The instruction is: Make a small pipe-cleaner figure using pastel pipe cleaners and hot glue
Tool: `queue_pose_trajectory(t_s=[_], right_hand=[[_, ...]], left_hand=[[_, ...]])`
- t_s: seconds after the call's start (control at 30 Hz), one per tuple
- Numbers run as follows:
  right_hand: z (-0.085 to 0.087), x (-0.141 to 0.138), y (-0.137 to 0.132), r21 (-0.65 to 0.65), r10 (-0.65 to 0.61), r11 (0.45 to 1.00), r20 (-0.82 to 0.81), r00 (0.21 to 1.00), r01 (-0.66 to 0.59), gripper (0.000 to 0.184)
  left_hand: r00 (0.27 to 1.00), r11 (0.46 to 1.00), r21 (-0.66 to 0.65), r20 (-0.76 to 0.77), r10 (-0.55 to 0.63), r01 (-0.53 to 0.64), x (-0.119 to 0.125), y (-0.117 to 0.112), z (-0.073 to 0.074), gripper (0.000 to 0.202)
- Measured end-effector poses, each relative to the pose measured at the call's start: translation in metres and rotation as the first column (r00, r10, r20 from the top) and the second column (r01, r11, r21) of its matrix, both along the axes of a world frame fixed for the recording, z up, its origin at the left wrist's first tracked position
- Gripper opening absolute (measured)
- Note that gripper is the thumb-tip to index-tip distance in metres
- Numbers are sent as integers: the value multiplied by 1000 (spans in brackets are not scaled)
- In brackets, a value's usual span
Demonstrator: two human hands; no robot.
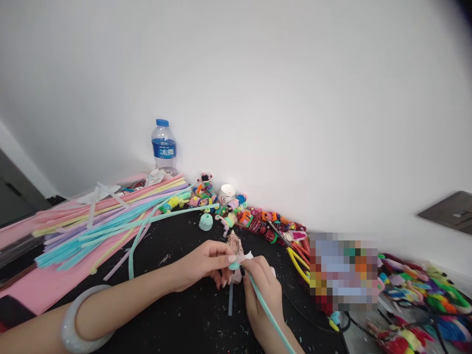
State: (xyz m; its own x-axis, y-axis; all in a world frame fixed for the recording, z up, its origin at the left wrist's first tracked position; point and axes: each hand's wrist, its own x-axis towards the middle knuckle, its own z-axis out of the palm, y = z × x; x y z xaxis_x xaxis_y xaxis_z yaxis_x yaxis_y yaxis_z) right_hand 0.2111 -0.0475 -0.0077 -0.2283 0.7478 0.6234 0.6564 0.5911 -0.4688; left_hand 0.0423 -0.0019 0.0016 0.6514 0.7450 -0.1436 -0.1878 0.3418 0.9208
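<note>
Over the black table, my left hand pinches a small mint-green coil between thumb and fingers. My right hand is closed on a mint-green pipe cleaner, whose long free end trails down to the lower right. The fingertips of both hands nearly meet at the coil and hide part of it. Behind and below them lies a stained object that I cannot make out fully. A translucent stick shows under the hands. A finished mint coil stands farther back.
Left, bundled pipe cleaners lie on pink sheeting. A water bottle and a white paper roll stand near the wall. Colourful pipe-cleaner pieces line the back, and more lie right, beside a blurred patch. A black cable crosses there.
</note>
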Motion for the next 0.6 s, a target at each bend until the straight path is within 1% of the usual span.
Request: queue_pose_trajectory(t_s=[0.1,0.2,0.3,0.37,0.6], right_hand=[[-1,-1,0,-42,34,998,-45,998,-36,21],[-2,-3,0,-58,52,997,-100,994,-58,20],[-2,-5,-1,-73,78,993,-138,987,-88,20],[0,-6,-1,-98,103,988,-151,983,-118,19],[4,-7,-4,-216,190,950,-165,968,-224,20]], left_hand=[[1000,1000,27,-12,3,-3,0,0,-2,28],[999,995,98,-39,7,-3,-1,1,-3,29],[998,987,160,-62,-11,20,-2,1,-2,29],[997,983,178,-73,-40,53,-3,0,-1,30],[982,969,164,-68,-178,187,-6,0,1,31]])
